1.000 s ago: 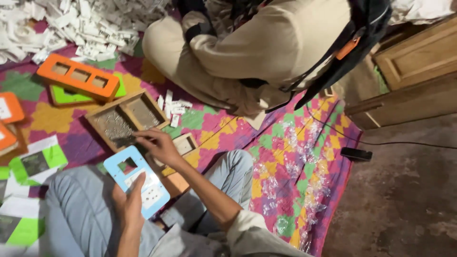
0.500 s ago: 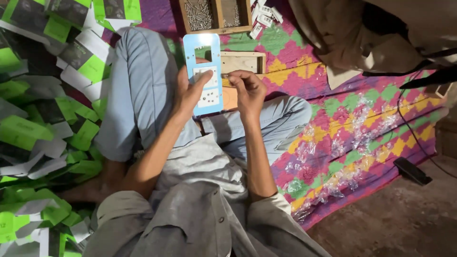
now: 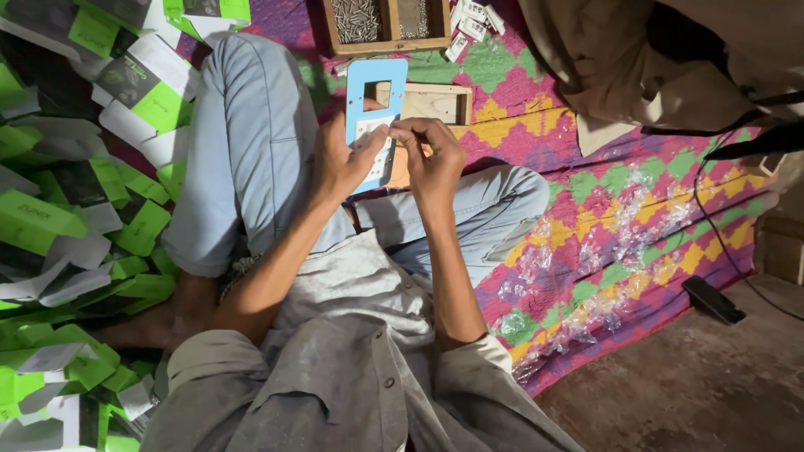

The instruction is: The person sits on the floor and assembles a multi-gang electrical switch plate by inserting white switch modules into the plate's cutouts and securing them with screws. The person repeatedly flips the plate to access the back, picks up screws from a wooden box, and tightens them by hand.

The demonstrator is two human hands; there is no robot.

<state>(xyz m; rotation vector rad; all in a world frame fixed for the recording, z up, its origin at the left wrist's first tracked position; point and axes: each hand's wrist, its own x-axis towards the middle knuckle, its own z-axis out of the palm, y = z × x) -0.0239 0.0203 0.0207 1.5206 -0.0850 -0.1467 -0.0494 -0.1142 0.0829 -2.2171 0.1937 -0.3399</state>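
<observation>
Around you lie the patterned floor mat [image 3: 586, 209], the heap of green-and-white cartons [image 3: 75, 209] and the wooden tray of screws [image 3: 368, 25]. Over your lap, your left hand [image 3: 339, 163] has its grip closed on the blue switch plate [image 3: 374, 109] — your right hand [image 3: 431, 155] pinches something small against its white insert, so fitting looks underway, not finished.

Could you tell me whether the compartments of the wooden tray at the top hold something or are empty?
Filled. The wooden tray holds grey metal bits in both visible compartments; its top edge is cut off, so the rest cannot be told.
</observation>
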